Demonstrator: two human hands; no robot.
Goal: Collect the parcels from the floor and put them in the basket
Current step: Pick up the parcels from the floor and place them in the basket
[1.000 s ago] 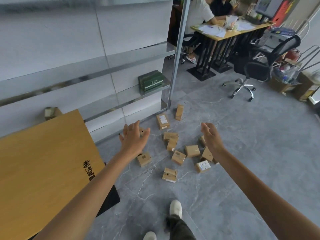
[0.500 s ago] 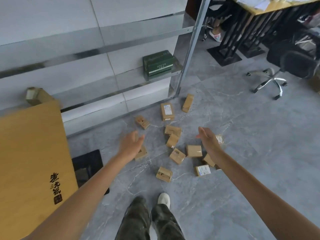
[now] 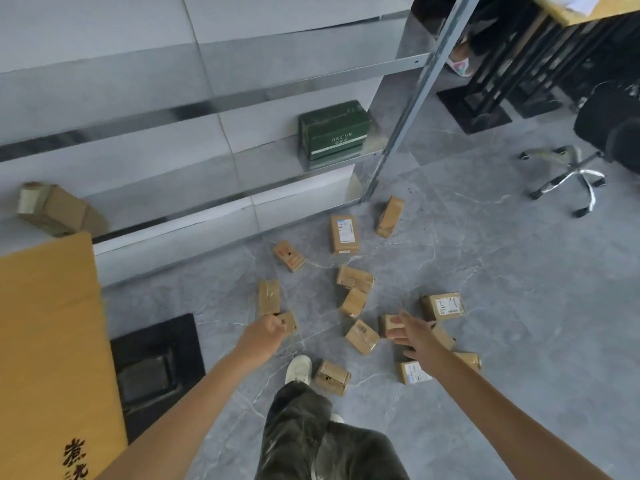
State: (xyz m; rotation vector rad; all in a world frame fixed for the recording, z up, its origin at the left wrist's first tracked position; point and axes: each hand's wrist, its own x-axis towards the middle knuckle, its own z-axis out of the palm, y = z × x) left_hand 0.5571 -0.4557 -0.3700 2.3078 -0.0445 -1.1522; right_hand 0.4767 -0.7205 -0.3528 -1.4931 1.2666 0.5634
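The left hand (image 3: 265, 332) reaches down to a small parcel (image 3: 290, 322) on the floor (image 3: 502, 306). Its fingers bend over the box's near edge, but seen from behind I cannot tell whether they have closed on it. The right hand (image 3: 415, 337) is held with fingers straight and spread, holding nothing, just above a second parcel (image 3: 382, 327). Around both hands the other parcels (image 3: 355, 277) lie scattered over the grey floor. A labelled parcel (image 3: 443, 306) lies near the right hand, and a taped parcel (image 3: 332, 377) lies just beside a white shoe (image 3: 298, 370). Left of the left arm a black container (image 3: 156, 362) sits on the floor beside the yellow table (image 3: 45, 341). Behind, a green box (image 3: 334, 133) stands on the metal shelf (image 3: 374, 147).
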